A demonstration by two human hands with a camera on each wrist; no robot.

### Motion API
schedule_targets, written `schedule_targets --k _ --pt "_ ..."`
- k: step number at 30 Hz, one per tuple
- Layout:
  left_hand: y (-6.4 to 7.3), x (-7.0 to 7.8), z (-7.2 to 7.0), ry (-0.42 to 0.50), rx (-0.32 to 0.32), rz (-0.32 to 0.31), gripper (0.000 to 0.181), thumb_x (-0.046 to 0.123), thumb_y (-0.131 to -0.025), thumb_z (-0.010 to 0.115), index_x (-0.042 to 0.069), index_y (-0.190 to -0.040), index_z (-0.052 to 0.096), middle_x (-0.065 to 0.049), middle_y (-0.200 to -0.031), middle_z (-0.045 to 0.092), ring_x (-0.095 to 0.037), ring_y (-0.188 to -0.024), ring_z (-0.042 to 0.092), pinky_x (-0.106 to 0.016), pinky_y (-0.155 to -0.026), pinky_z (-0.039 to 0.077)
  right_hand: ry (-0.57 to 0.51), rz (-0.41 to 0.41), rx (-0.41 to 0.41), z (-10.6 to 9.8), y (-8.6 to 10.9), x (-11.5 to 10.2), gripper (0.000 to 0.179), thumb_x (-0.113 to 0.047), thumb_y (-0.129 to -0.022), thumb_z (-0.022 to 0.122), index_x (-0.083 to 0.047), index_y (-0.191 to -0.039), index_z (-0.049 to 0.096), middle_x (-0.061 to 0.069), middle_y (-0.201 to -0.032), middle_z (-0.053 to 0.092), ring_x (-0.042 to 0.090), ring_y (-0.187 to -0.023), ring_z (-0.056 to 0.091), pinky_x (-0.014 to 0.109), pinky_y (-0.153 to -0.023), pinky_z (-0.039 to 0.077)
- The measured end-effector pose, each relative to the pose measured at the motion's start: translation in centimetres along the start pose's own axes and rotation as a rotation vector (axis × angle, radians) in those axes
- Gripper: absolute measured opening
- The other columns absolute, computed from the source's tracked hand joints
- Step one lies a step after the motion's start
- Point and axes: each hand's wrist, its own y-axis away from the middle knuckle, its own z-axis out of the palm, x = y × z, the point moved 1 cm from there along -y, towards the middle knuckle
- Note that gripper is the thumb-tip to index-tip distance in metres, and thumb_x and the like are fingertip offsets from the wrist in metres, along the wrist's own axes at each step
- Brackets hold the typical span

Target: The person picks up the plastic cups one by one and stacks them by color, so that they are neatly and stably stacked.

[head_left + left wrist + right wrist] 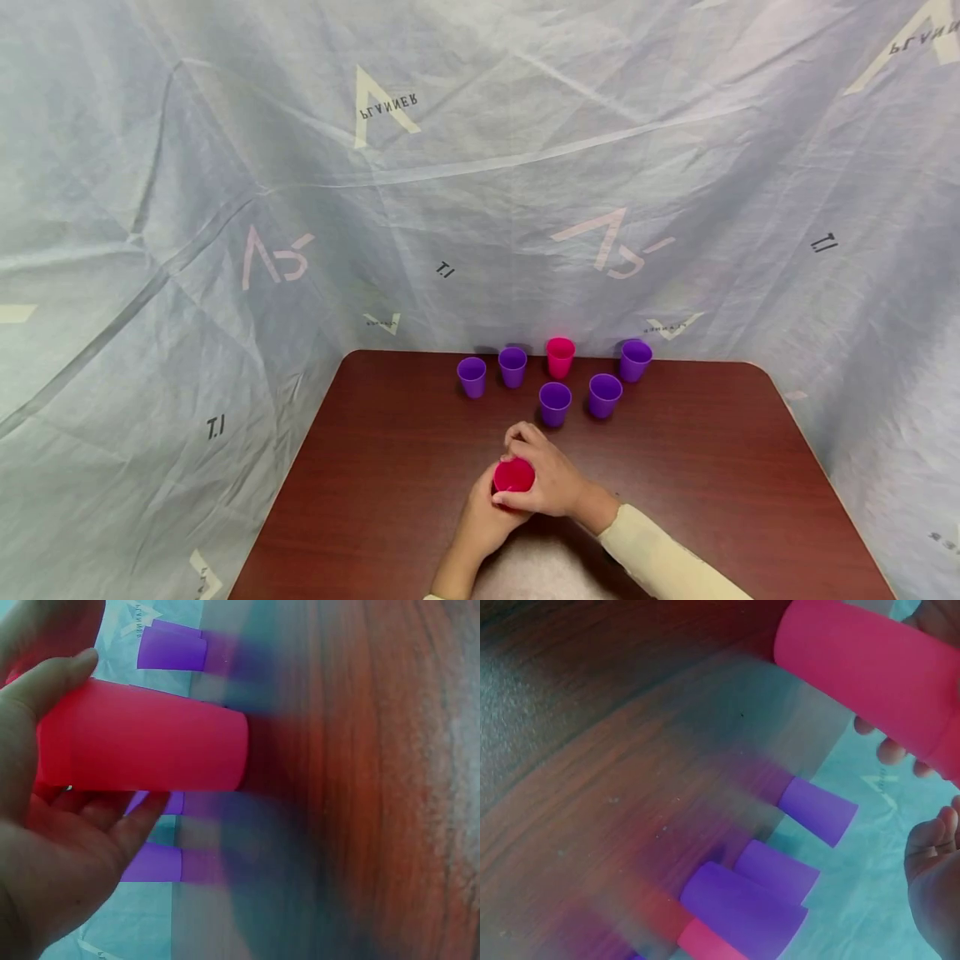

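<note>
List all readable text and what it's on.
"PLANNER": grey fabric backdrop, letters flipped.
"PLANN": backdrop, top right, cut off by the frame edge.
"T.I": backdrop, several spots.
"A5"-like logos: backdrop; stylised, reading uncertain.
Remaining backdrop prints: too small or blurred.
Cups, table: none visible.

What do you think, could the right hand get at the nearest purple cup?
Probably yes: nothing seems to stand between the right hand and that purple cup, though the hand may first need to release the held pink cup.
</note>
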Motion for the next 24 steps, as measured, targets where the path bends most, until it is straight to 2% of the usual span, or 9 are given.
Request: schedule_targets --k 4,8,15,19,24 --pt "-0.1 0.6 -0.2 0.063 0.003 -0.03 0.063 0.018 -0.081 0.09 0.02 -0.137 0.061 -0.005 -0.129 0.073 -0.021 -0.116 0.07 -0.036 -0.1 0.059 0.019 0.038 -0.032 -0.3 -0.1 -0.4 0.052 -0.058 -0.076 0.089 -0.016 -0.098 0.067 0.001 -0.126 0.056 0.012 -0.117 0.053 0.029 -0.093 0.055" --pt "-0.1 1.0 -0.3 0.079 0.016 -0.033 0.067 0.011 -0.08 0.089 0.02 -0.138 0.059 -0.005 -0.13 0.072 -0.024 -0.119 0.069 -0.041 -0.102 0.059 0.042 0.069 -0.055 -0.3 -0.2 -0.6 0.053 -0.058 -0.074 0.09 -0.016 -0.095 0.065 0.0 -0.129 0.056 0.012 -0.12 0.053 0.029 -0.095 0.055" --pt "0.2 0.7 0.3 0.081 -0.02 -0.018 0.072 0.01 -0.085 0.083 0.021 -0.148 0.05 -0.006 -0.138 0.069 -0.019 -0.123 0.066 -0.03 -0.104 0.055 0.074 0.065 -0.051 -0.3 -0.3 -0.6 0.056 -0.061 -0.073 0.09 -0.017 -0.099 0.064 -0.004 -0.131 0.055 0.012 -0.119 0.054 0.032 -0.097 0.055" --pt "0.3 0.3 0.6 0.075 -0.021 0.001 0.073 0.009 -0.086 0.08 0.021 -0.15 0.047 -0.007 -0.136 0.069 -0.017 -0.12 0.067 -0.029 -0.101 0.056 0.082 0.04 -0.05 -0.6 -0.1 -0.4 0.052 -0.061 -0.079 0.085 -0.018 -0.1 0.065 -0.001 -0.129 0.057 0.013 -0.118 0.054 0.033 -0.095 0.055" --pt "0.4 0.0 0.8 0.098 -0.024 -0.01 0.07 0.011 -0.087 0.08 0.02 -0.147 0.046 -0.01 -0.126 0.07 -0.015 -0.111 0.068 -0.024 -0.09 0.057 0.065 0.054 -0.031 -1.4 -0.1 0.1 0.03 -0.045 -0.092 0.076 -0.02 -0.104 0.067 0.008 -0.126 0.061 0.014 -0.117 0.055 0.037 -0.094 0.056"
